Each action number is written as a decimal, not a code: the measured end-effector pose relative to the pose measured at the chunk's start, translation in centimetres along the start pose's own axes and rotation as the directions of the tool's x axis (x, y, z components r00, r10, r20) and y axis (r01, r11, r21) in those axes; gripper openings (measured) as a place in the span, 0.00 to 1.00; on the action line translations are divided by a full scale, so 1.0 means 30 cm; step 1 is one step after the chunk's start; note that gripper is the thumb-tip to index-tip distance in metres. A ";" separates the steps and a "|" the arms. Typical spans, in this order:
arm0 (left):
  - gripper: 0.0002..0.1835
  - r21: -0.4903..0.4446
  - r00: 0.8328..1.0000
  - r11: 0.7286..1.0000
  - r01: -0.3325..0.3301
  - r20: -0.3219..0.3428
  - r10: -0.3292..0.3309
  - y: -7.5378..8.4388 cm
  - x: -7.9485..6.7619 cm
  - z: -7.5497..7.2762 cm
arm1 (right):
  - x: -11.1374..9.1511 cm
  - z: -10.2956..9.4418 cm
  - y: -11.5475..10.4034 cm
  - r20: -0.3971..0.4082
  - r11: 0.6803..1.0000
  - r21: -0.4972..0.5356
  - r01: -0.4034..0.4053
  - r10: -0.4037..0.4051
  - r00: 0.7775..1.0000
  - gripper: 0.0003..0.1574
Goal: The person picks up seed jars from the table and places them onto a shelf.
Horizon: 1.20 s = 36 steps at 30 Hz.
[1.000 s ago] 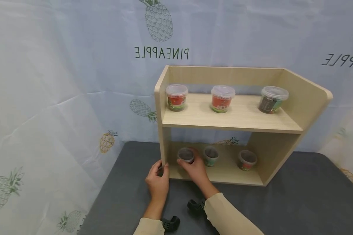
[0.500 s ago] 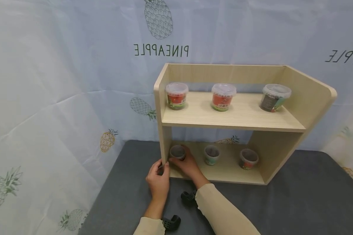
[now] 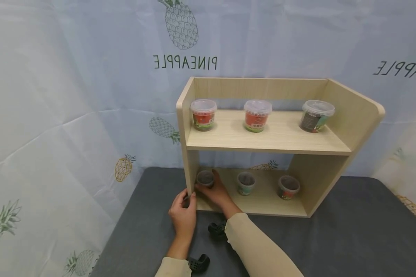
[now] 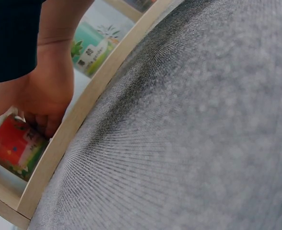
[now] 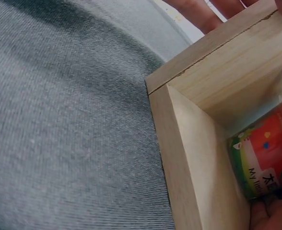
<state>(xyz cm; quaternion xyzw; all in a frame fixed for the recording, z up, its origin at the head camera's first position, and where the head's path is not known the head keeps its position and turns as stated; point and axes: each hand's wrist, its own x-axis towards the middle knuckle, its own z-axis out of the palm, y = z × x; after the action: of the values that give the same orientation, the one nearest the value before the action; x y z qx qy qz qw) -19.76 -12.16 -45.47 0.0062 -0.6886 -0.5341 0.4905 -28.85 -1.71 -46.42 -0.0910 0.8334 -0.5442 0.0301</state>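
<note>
On the lower level of a wooden shelf unit point(image 3: 270, 140), my right hand point(image 3: 217, 193) holds a small plastic cup point(image 3: 205, 178) between thumb and fingers, close to the left side panel point(image 3: 190, 169). The cup's red and green label point(image 5: 270, 151) shows in the right wrist view. My left hand point(image 3: 183, 215) grips the front edge of that side panel, with fingers point(image 5: 198, 14) on its outer face. On the same level stand a teal-labelled cup point(image 3: 245, 184) in the middle and a red-labelled cup point(image 3: 289, 188) to the right.
Three lidded cups stand on the upper level: a red one at left point(image 3: 203, 115), another red one in the middle point(image 3: 257, 116), and a dark one at right point(image 3: 316, 116). The unit sits on a dark grey cloth-covered table point(image 3: 138, 231) before a pineapple-print curtain point(image 3: 100, 77).
My right hand has moved the held cup left along the lower level, nearer the side panel. My left hand keeps its grip on the panel. The head view has shifted slightly.
</note>
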 end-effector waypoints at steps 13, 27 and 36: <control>0.11 -0.004 1.000 1.000 -0.018 0.006 0.018 -0.015 0.005 -0.006 | -0.021 0.010 0.025 -0.013 0.999 0.035 0.012 -0.012 1.000 0.70; 0.11 0.013 1.000 1.000 -0.004 0.021 0.004 -0.032 0.039 -0.028 | -0.246 -0.084 0.054 0.090 0.996 0.003 0.091 -0.091 0.992 0.53; 0.11 0.049 0.999 0.999 -0.021 0.030 0.020 -0.100 0.067 -0.053 | -0.393 -0.219 0.092 0.069 0.944 -0.296 0.148 -0.133 0.989 0.43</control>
<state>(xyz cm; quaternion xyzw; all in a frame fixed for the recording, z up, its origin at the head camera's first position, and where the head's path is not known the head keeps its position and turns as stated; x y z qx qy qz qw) -21.26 -15.68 -46.45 0.0032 -0.7086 -0.5120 0.4856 -18.59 7.48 -46.85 -0.1667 0.8968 -0.4099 -0.0029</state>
